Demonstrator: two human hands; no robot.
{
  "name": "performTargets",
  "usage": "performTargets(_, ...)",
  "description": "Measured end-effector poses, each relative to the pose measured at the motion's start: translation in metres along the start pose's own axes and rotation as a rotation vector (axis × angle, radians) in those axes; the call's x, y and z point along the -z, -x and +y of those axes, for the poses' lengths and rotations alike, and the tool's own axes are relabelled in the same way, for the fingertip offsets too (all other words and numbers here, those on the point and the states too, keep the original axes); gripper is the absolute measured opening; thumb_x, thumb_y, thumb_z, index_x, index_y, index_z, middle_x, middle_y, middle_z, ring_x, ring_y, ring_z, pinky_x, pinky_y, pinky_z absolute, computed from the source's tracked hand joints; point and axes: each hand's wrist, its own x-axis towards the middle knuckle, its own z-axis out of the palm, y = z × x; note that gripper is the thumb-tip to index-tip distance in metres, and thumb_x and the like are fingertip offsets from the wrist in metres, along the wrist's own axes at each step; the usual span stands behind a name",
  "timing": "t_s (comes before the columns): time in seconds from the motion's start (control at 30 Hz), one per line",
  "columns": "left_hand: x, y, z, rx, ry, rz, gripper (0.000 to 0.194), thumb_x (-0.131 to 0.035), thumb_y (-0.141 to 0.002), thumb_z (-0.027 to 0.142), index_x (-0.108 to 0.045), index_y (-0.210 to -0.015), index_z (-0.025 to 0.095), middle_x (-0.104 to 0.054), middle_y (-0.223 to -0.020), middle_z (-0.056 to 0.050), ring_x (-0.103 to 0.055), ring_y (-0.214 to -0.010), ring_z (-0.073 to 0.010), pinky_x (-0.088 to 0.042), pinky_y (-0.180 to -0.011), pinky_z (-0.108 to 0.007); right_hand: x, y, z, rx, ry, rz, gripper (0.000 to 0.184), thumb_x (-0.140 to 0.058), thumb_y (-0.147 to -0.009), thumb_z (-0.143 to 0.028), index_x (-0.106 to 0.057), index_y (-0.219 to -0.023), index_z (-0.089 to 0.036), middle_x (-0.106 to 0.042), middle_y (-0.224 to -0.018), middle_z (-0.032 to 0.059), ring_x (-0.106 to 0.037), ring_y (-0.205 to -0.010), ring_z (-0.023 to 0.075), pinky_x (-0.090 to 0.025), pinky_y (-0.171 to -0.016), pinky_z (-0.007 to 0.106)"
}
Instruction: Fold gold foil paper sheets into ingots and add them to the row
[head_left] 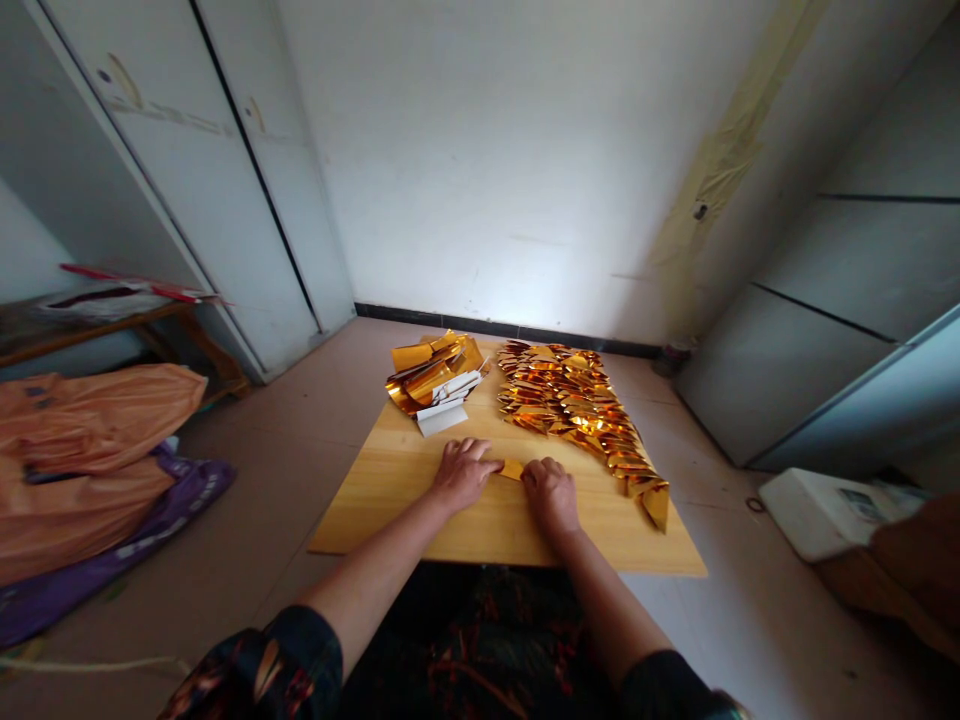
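A small piece of gold foil paper (512, 469) lies on the wooden board (375, 510), between my two hands. My left hand (463, 473) presses its left end with the fingers drawn together. At the right end, my right hand (551, 492) is curled, its fingers and thumb closed on the paper. Beyond my left hand sits a loose pile of gold foil sheets (431, 375), with white-backed sheets (442, 415) on its near side. Rows of folded gold foil pieces (559, 385) spread over the right part of the board, trailing toward its near right corner.
Orange cloth or plastic (90, 440) and a purple bag (180, 495) lie at the left, below a wooden bench (157, 315). Grey cabinets (202, 180) stand at the left. A grey refrigerator-like cabinet (825, 310) and a white box (814, 510) are at the right.
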Motion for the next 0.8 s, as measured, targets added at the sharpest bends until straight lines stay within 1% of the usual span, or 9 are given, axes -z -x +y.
performTargets(0.07,0.002,0.002,-0.004,-0.016,0.016,-0.016,0.034,-0.057,-0.083,0.021,-0.065,-0.108,0.042,-0.049,-0.135,0.000,-0.039,-0.123,-0.0260,-0.028,-0.100,-0.047,-0.001,0.000,0.000,-0.016,0.000,0.003,0.015,-0.051,-0.090,-0.025,-0.065,-0.085,-0.022,-0.062,-0.091,0.0021,-0.054,-0.091,0.0149,-0.028,-0.070,0.025)
performTargets(0.13,0.002,0.003,-0.007,-0.013,0.051,-0.037,0.034,-0.059,-0.082,0.025,-0.064,-0.110,0.044,-0.045,-0.140,0.003,-0.035,-0.127,-0.0276,-0.024,-0.104,-0.050,-0.002,0.001,0.000,-0.033,-0.013,-0.005,0.015,-0.051,-0.090,-0.023,-0.065,-0.085,-0.023,-0.062,-0.092,0.0018,-0.054,-0.092,0.0151,-0.028,-0.071,0.026)
performTargets(0.2,0.000,0.004,-0.009,0.011,0.089,-0.041,0.032,-0.059,-0.083,0.028,-0.064,-0.110,0.044,-0.045,-0.140,0.004,-0.034,-0.129,-0.0278,-0.022,-0.106,-0.052,-0.002,0.000,0.000,-0.054,-0.033,-0.011,0.016,-0.051,-0.089,-0.021,-0.066,-0.085,-0.023,-0.063,-0.092,0.0018,-0.054,-0.093,0.0150,-0.028,-0.072,0.026)
performTargets(0.33,-0.007,0.001,-0.007,0.071,0.108,-0.003,0.024,-0.057,-0.085,0.032,-0.067,-0.104,0.043,-0.050,-0.136,0.002,-0.036,-0.128,-0.0276,-0.022,-0.106,-0.053,0.000,-0.001,0.001,-0.102,-0.101,-0.029,0.018,-0.050,-0.086,-0.016,-0.067,-0.084,-0.022,-0.064,-0.092,0.0014,-0.056,-0.093,0.0142,-0.030,-0.073,0.025)
performTargets(0.47,-0.011,-0.008,-0.002,0.108,0.093,0.037,0.017,-0.060,-0.083,0.032,-0.073,-0.092,0.039,-0.056,-0.130,0.001,-0.040,-0.126,-0.0285,-0.026,-0.104,-0.053,0.002,-0.004,0.002,-0.147,-0.137,-0.067,0.021,-0.049,-0.084,-0.014,-0.068,-0.084,-0.022,-0.065,-0.091,0.0010,-0.058,-0.090,0.0136,-0.033,-0.074,0.023)
performTargets(0.57,-0.011,-0.015,0.001,0.111,0.093,0.064,0.014,-0.063,-0.081,0.029,-0.074,-0.084,0.036,-0.058,-0.127,0.000,-0.041,-0.125,-0.0283,-0.027,-0.103,-0.052,0.003,-0.006,0.002,-0.160,-0.135,-0.071,0.022,-0.049,-0.083,-0.014,-0.069,-0.084,-0.023,-0.066,-0.091,0.0003,-0.059,-0.090,0.0136,-0.033,-0.075,0.023)
performTargets(0.7,-0.013,-0.017,0.002,0.109,0.112,0.084,0.014,-0.062,-0.081,0.028,-0.075,-0.082,0.034,-0.060,-0.126,-0.001,-0.042,-0.124,-0.0275,-0.029,-0.103,-0.051,0.005,-0.002,0.001,-0.112,-0.091,-0.073,0.022,-0.049,-0.086,-0.014,-0.068,-0.086,-0.023,-0.065,-0.093,0.0012,-0.058,-0.091,0.0140,-0.033,-0.075,0.024)
performTargets(0.8,-0.015,-0.015,0.000,0.123,0.133,0.085,0.013,-0.064,-0.080,0.029,-0.075,-0.084,0.034,-0.059,-0.127,-0.001,-0.042,-0.125,-0.0269,-0.029,-0.103,-0.051,0.006,0.006,-0.003,-0.003,0.045,-0.079,0.021,-0.047,-0.090,-0.018,-0.068,-0.091,-0.023,-0.063,-0.096,0.0046,-0.055,-0.096,0.0172,-0.033,-0.076,0.027)
